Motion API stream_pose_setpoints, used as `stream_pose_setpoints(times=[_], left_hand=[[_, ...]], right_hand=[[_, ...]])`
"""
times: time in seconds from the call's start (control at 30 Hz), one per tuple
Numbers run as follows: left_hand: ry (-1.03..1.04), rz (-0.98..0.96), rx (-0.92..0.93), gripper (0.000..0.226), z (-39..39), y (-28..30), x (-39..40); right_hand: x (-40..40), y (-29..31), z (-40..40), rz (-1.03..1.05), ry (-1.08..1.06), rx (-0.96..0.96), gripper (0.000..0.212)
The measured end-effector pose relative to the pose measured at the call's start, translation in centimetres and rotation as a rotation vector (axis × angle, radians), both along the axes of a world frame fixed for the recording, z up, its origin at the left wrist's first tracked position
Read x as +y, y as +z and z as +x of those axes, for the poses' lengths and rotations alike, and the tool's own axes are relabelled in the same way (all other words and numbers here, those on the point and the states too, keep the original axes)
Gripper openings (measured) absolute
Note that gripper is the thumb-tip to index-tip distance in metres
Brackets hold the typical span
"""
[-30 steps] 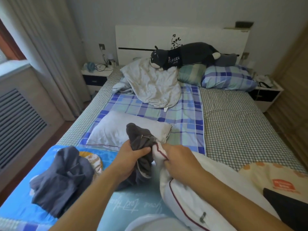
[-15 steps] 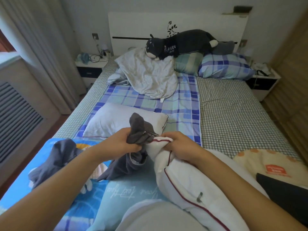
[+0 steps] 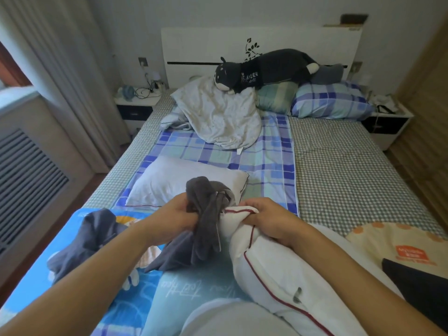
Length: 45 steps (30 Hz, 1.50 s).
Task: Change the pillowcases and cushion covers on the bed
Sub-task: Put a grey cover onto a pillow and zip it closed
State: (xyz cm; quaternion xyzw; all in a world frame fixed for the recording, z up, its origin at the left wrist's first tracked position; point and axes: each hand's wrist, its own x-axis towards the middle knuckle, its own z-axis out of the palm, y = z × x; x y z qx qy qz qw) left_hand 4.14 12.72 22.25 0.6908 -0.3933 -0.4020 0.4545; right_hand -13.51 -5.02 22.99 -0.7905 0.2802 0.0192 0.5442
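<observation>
**Entry: grey cover and bare pillow corner, risks at the fitting stage**

Landmark for all places: the white headboard with a black leaf motif (image 3: pixel 261 48) at the far end of the bed.

- Item 1. Dark grey soft fabric pillowcase (image 3: pixel 206 214), bunched. Position: near foot of the bed, well apart from the headboard, about centre. Held by the left hand (image 3: pixel 173 218), fingers curled tightly round the gathered cloth. The opening of the case is not visible; cannot tell where the mouth lies in the bunch.
- Item 2. White stuffed pillow with dark red piping (image 3: pixel 269 260), uncovered. Position: touching the grey case, to its right, running away from the headboard towards the person. The right hand (image 3: pixel 269 220) clamps its far corner, fingers wrapped over the piping.
- Item 3. Second white bare pillow (image 3: pixel 179 183), flat, just headboard-side of both hands.
- Item 4. Crumpled dark grey cloth (image 3: pixel 89 241), left of the hands, on a bright blue printed blanket (image 3: pixel 116 309).
- Item 5. Blue checked pillow (image 3: pixel 329 100) and dark grey plush animal (image 3: pixel 274 69), directly below the headboard.

Hazards, judged:
1. Corner fed into a fold, not the mouth, because the case is wadded; the pillow would jam.
2. Bunched cloth twisting round the corner, so the case goes on skewed or inside out.
3. The squeezed corner springing free if the right hand eases, since the filling pushes back.
4. A zip, if fitted, snagging the piping; none clearly readable.
</observation>
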Motion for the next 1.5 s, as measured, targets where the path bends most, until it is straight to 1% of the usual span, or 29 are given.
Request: stream_pose_setpoints(times=[0.1, 0.2, 0.3, 0.37, 0.43, 0.5, 0.53, 0.6, 0.67, 0.77, 0.83, 0.9, 0.97, 1.03, 1.07, 1.1, 1.17, 1.2, 1.23, 1.27, 1.33, 1.37, 1.4, 1.43, 1.47, 1.5], left_hand=[[-0.021, 0.013, -0.103, 0.039, -0.5, 0.7, -0.6], [-0.063, 0.048, -0.268, 0.042, -0.4, 0.7, -0.7], [-0.113, -0.027, -0.421, 0.052, -0.7, 1.3, -1.0], [-0.127, -0.099, -0.449, 0.049, -1.2, 1.8, -1.2], [-0.146, -0.120, -0.444, 0.039, -1.4, 1.9, -1.0], [-0.174, -0.117, -0.455, 0.043, -1.4, 1.6, -0.7], [-0.190, -0.115, -0.488, 0.047, -1.5, 1.3, -0.7], [-0.221, -0.112, -0.609, 0.048, -2.4, 0.8, -1.3], [-0.224, -0.113, -0.649, 0.047, -3.7, 0.4, -2.3], [-0.275, -0.103, -0.659, 0.043, -4.1, 0.3, -3.5], [-0.354, -0.064, -0.704, 0.050, -3.6, 0.3, -3.8], [-0.423, -0.029, -0.759, 0.054, -3.1, 0.0, -4.0], [-0.435, -0.036, -0.807, 0.052, -3.0, -0.7, -4.2], [-0.364, -0.078, -0.811, 0.040, -3.4, -1.6, -4.3], [-0.313, -0.108, -0.805, 0.034, -3.5, -1.8, -4.3], [-0.264, -0.139, -0.783, 0.030, -3.5, -1.9, -4.4], [-0.141, -0.224, -0.718, 0.030, -3.1, -0.3, -5.0], [-0.069, -0.293, -0.700, 0.030, -2.7, 1.4, -5.8], [-0.011, -0.373, -0.695, 0.033, -2.3, 3.5, -6.8], [0.030, -0.441, -0.708, 0.037, -2.0, 6.2, -8.0], [0.043, -0.535, -0.769, 0.041, -1.8, 12.7, -10.3], [0.036, -0.552, -0.810, 0.037, -1.7, 15.8, -11.4], [0.030, -0.536, -0.861, 0.025, -1.5, 18.4, -12.4], [0.029, -0.499, -0.939, 0.009, -1.3, 20.6, -13.2], [0.042, -0.449, -1.043, 0.009, -1.3, 22.4, -13.6], [0.045, -0.400, -1.132, 0.013, -1.3, 23.4, -13.6]], right_hand=[[0.0, -0.1, -0.2, 0.050, -0.015, 0.022, 0.020], [-0.1, 0.1, -0.4, 0.102, -0.033, 0.040, 0.023], [-0.2, 0.0, -0.5, 0.144, -0.056, 0.033, 0.025], [-0.4, -0.1, -0.5, 0.164, -0.075, 0.043, 0.026], [-0.7, -0.3, -0.4, 0.179, -0.086, 0.052, 0.025], [-0.7, -0.3, -0.2, 0.192, -0.082, 0.062, 0.021], [-0.7, -0.5, -0.1, 0.193, -0.088, 0.067, 0.019], [-0.4, -0.8, 0.3, 0.226, -0.109, 0.070, 0.021], [-0.1, -1.0, 0.6, 0.264, -0.133, 0.048, 0.023], [-0.6, -1.2, 0.2, 0.427, -0.163, -0.025, 0.030], [-0.8, -1.2, -0.4, 0.546, -0.160, -0.069, 0.032], [-0.8, -1.2, -0.9, 0.618, -0.123, -0.088, 0.031], [-1.1, -1.4, -1.3, 0.665, -0.102, -0.106, 0.034], [-1.5, -0.9, -1.7, 0.645, -0.089, -0.095, 0.041], [-1.7, -0.5, -2.0, 0.585, -0.091, -0.069, 0.042], [-1.7, 0.5, -2.4, 0.485, -0.099, -0.030, 0.039], [-1.7, 3.6, -2.7, 0.231, -0.100, 0.028, 0.019], [-2.0, 5.8, -2.6, 0.144, -0.090, 0.015, 0.013], [-2.5, 8.2, -2.4, 0.097, -0.078, -0.022, 0.014], [-3.1, 11.1, -2.0, 0.102, -0.072, -0.074, 0.021], [-4.9, 17.1, -1.3, 0.147, -0.064, -0.188, 0.036], [-5.6, 20.1, -1.1, 0.157, -0.072, -0.254, 0.039], [-6.3, 22.4, -1.0, 0.143, -0.097, -0.313, 0.038], [-6.7, 24.2, -1.0, 0.100, -0.129, -0.359, 0.033], [-6.8, 25.2, -1.0, 0.044, -0.175, -0.383, 0.027], [-7.0, 25.6, -1.0, -0.008, -0.222, -0.400, 0.024]])
